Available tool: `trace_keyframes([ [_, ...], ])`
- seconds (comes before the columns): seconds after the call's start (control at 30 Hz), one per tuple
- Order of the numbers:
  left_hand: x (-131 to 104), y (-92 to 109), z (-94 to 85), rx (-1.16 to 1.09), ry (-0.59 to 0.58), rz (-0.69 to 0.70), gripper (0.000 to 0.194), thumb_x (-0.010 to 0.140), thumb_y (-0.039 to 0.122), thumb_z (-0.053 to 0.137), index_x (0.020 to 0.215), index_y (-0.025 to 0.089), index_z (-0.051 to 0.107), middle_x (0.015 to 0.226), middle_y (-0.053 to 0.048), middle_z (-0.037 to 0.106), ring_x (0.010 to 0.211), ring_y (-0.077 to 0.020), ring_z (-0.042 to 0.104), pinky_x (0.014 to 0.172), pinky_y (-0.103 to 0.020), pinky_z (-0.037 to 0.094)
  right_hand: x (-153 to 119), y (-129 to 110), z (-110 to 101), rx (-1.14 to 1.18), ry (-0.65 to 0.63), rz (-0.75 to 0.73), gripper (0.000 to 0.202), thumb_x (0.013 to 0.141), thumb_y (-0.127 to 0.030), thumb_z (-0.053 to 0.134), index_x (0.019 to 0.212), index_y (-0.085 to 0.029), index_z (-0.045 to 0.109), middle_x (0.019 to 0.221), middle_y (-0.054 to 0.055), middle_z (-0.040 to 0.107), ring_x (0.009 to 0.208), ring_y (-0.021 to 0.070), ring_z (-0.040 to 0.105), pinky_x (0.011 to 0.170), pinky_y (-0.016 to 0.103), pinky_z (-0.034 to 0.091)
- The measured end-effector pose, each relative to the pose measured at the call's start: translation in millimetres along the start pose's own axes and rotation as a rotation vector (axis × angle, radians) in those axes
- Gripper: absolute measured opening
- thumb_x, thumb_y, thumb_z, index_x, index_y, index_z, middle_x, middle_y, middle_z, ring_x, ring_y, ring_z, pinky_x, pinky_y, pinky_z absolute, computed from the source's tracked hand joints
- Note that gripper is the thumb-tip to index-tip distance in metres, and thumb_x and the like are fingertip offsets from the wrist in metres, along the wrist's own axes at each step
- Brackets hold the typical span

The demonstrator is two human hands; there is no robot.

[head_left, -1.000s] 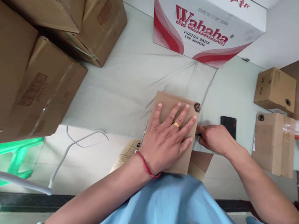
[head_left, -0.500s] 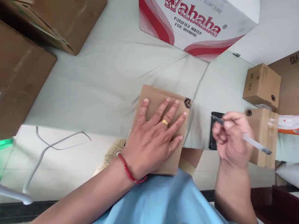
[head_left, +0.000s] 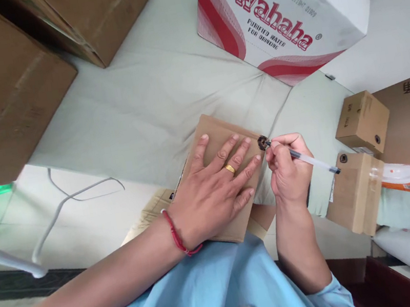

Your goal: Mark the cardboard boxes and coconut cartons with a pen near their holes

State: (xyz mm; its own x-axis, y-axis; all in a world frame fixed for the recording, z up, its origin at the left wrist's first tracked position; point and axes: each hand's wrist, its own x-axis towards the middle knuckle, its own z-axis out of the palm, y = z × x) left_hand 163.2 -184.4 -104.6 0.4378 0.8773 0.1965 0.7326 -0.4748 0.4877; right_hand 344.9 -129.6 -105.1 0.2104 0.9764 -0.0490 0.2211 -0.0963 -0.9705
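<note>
The left hand [head_left: 215, 193], fingers apart, likely steadies the box [head_left: 213, 129] at the table's [head_left: 124, 109] near edge; the right hand [head_left: 289, 171] pinches a pen [head_left: 313, 160].

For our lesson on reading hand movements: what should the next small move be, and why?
Probably a short pen stroke by the right hand, while the left hand presses the cardboard box. The right hand holds the pen with its tip at the dark mark on the box's corner, and the left hand lies spread over the box.
</note>
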Motion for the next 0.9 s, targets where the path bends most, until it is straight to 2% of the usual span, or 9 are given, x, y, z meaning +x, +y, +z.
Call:
trace_keyframes([
  [0.2,-0.8,1.0,-0.8,0.055,0.013,0.004,0.057,0.112,0.045,0.059,0.164,0.022,0.053,0.178,-0.012,0.042,0.165,-0.0354,0.042,0.136,-0.074,0.021,5.1,1.7,3.1,0.0,0.007,-0.011,0.009,0.092,-0.029,0.07,0.091,-0.023,0.065,0.067,-0.006,0.062,0.06,0.0112,0.059,0.055,0.023,0.039],
  [0.7,-1.0,0.1,2.1,0.072,0.022,0.009,0.056,0.113,0.046,0.055,0.164,0.023,0.052,0.178,-0.012,0.044,0.166,-0.034,0.041,0.137,-0.073,0.019,2.0,-4.5,-4.8,-0.105,-0.014,-0.069,0.006,0.087,-0.02,0.065,0.082,-0.023,0.063,0.06,-0.008,0.054,0.051,0.0097,0.047,0.051,0.024,0.034],
  [0.9,-1.5,0.2,1.4,0.087,0.03,0.01,0.055,0.114,0.046,0.054,0.164,0.023,0.053,0.178,-0.012,0.044,0.165,-0.0335,0.041,0.136,-0.073,0.02,0.7,-5.7,-3.4,-0.095,-0.027,-0.055,0.005,0.088,-0.023,0.065,0.083,-0.023,0.064,0.062,-0.008,0.056,0.052,0.0104,0.049,0.051,0.024,0.034],
])
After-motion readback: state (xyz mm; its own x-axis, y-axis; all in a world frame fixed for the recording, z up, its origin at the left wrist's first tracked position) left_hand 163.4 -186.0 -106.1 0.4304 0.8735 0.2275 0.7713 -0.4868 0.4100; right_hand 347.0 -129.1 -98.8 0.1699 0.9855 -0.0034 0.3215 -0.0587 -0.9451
